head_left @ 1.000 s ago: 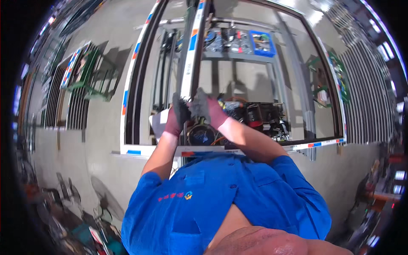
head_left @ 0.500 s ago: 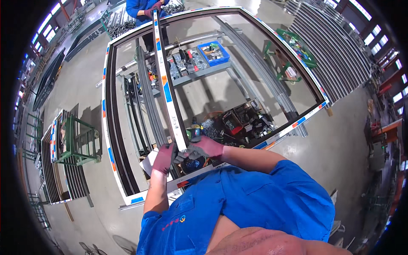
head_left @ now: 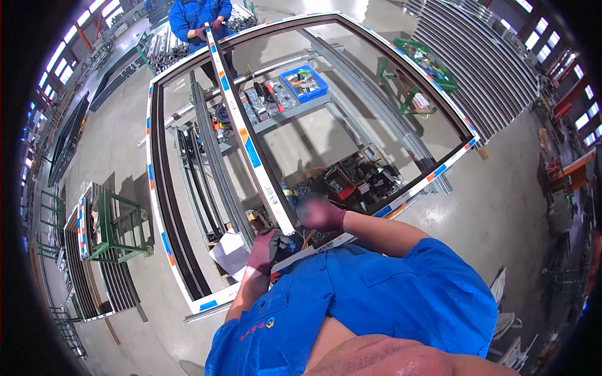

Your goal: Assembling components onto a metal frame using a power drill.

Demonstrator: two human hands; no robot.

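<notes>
A long frame bar (head_left: 251,153) with a white face and blue and orange labels slants across a large rectangular frame (head_left: 164,207). My left hand (head_left: 266,245), in a maroon and grey glove, is closed at the bar's near end, its fingers curled at the underside. My right hand (head_left: 321,213), gloved the same way, is just right of that end, apart from the bar. Its fingers are smeared, so whether it holds anything is unclear. A co-worker in blue (head_left: 199,17) has both gloved hands on the bar's far end.
Beneath the frame stands a grey metal stand (head_left: 276,116) carrying a blue bin (head_left: 305,83) and small hardware. Below right, a dark tray (head_left: 357,182) holds mixed parts. Green carts (head_left: 116,219) stand to either side. Stacked profiles (head_left: 480,69) lie at right; a white sheet (head_left: 231,252) is near my left hand.
My right hand has come away from the bar's end and moved right and slightly up. The bar's near end has shifted right and toward me, my left hand with it. The view has shifted slightly.
</notes>
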